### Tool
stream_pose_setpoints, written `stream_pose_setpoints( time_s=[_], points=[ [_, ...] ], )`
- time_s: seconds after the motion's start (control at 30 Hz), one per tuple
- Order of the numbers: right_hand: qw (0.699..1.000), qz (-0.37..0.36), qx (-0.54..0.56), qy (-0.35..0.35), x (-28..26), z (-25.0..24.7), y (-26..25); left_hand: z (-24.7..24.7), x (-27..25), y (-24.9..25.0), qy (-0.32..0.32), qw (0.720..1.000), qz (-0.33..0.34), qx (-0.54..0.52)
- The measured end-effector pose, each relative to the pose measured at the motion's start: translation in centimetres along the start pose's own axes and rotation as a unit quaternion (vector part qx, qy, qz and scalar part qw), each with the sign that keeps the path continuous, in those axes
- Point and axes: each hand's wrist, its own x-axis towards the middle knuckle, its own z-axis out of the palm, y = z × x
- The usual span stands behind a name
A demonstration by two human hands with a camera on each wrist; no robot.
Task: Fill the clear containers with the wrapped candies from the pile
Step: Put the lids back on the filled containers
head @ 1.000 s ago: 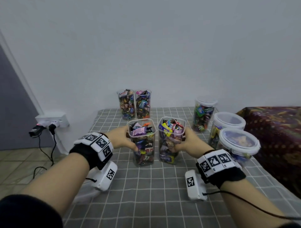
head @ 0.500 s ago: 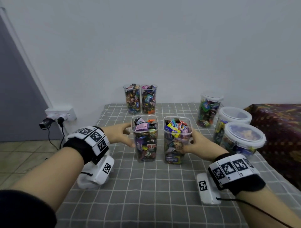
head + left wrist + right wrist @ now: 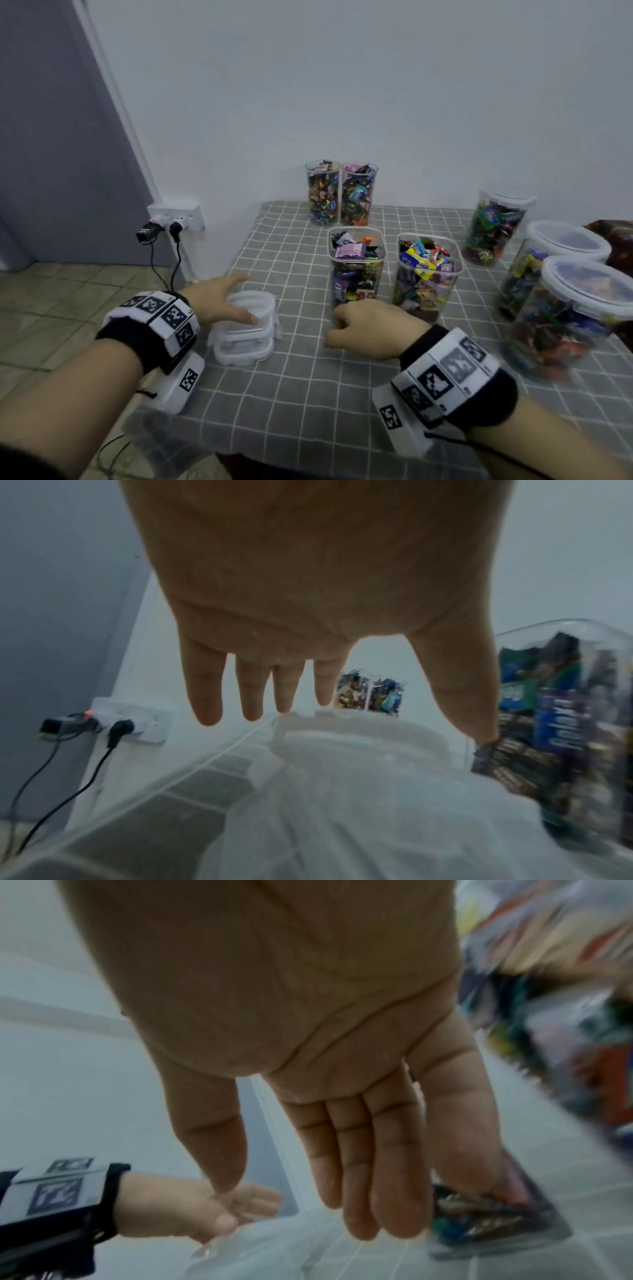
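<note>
Left hand (image 3: 219, 301): spread above the stack of white lids (image 3: 248, 329) at the left edge of the worktop (image 3: 308, 394); fingers (image 3: 205, 696) straight and apart in the left wrist view, grip released, thumb tip low over the top lid; contact with the lid not clear.
Right hand (image 3: 370, 329): low over the worktop, just in front of the two square containers; knuckles bent in the head view, fingers (image 3: 356, 1164) nearly straight and together in the right wrist view; grip released, nothing held.
Left square container (image 3: 356, 267): upright, open top, full of wrapped candies (image 3: 349, 251) up to the rim.
Right square container (image 3: 428, 274): upright just beside the left one, apart by a narrow gap, also heaped to the rim.
Two tall round containers (image 3: 340, 193): side by side at the back against the wall, full, uncovered.
Right side: a tall filled container (image 3: 493, 226), then two wide lidded tubs (image 3: 565, 291) with candies inside, blurred.
Stack of white lids: several clip lids piled flat, left of the square containers.
Wall socket (image 3: 178, 216): left of the worktop, two plugs in, cables hanging toward the tiled floor.
Wrists: black bands with marker tags on both.
</note>
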Motion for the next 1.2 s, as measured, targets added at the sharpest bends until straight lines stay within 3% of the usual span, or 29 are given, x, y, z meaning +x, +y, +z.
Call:
stream_pose_setpoints(
  time_s=[0.23, 0.43, 0.6, 0.8, 0.9, 1.2],
  points=[
    [1.000, -0.020, -0.005, -0.001, 5.0, 1.2, -3.2, 0.9, 2.0, -0.1, 0.025, 0.997, -0.041, -0.064],
    [0.999, -0.038, -0.001, 0.035, 6.9, 1.7, -4.7, 0.5, 3.7, -1.1, 0.117, 0.989, -0.066, -0.055],
    [0.999, -0.031, -0.002, 0.025, 8.5, 2.0, -6.1, 0.3, 4.8, -1.9, 0.105, 0.986, -0.083, -0.096],
    [0.997, -0.031, 0.039, 0.060, 8.6, 2.0, -5.8, 0.4, 6.1, -2.6, 0.215, 0.947, -0.078, -0.225],
    [0.995, -0.033, 0.059, 0.076, 8.7, 2.1, -5.9, 0.0, 6.6, -3.0, 0.247, 0.935, -0.090, -0.239],
    [0.996, -0.052, 0.067, -0.025, 10.5, 2.4, -6.0, 0.0, 8.4, -3.8, 0.249, 0.909, -0.099, -0.319]
  ],
)
